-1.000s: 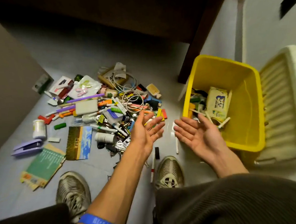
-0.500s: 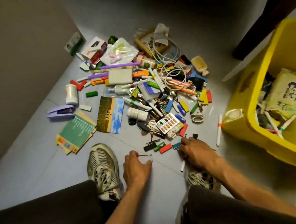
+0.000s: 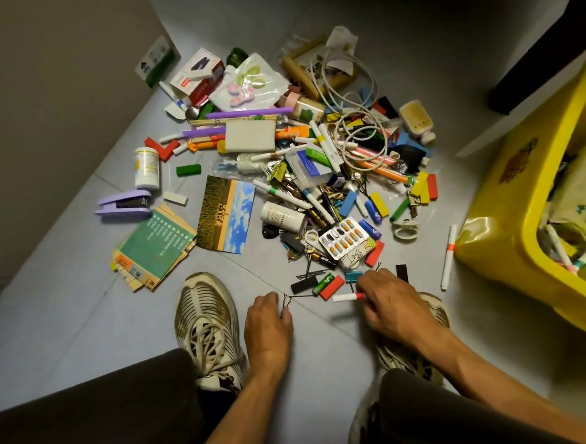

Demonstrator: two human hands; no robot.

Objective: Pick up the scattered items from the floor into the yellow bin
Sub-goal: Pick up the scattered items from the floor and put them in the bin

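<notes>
Setting: grey tiled floor seen from above, the person crouching with a striped mesh sneaker planted between a knee and the heap.
Scattered items: dense pile of pens, coloured blocks, cables, bottles and cards spread across the middle of the floor; its near edge lies just ahead of both hands.
Yellow bin: yellow plastic bin at the right edge, tipped toward the pile and already holding a wipes packet and several markers.
Left hand: fingertips pinched on the bent end of a thin black hairpin that lies flat on the floor.
Right hand: fingers curled over one end of a short white marker with a red cap; grip appears closed on it.
Technique: the hairpin lies flush with the tile, so it probably wants a nail under the bent end, or a slide toward a tile joint, before lifting; gathering the neighbouring red rectangular block in the same pass would save a trip to the bin.
Obscured: the right palm hides how much of the marker is held; whether either hand conceals further small pieces cannot be told.
Cut off: the bin's far wall and right side fall outside the frame.
</notes>
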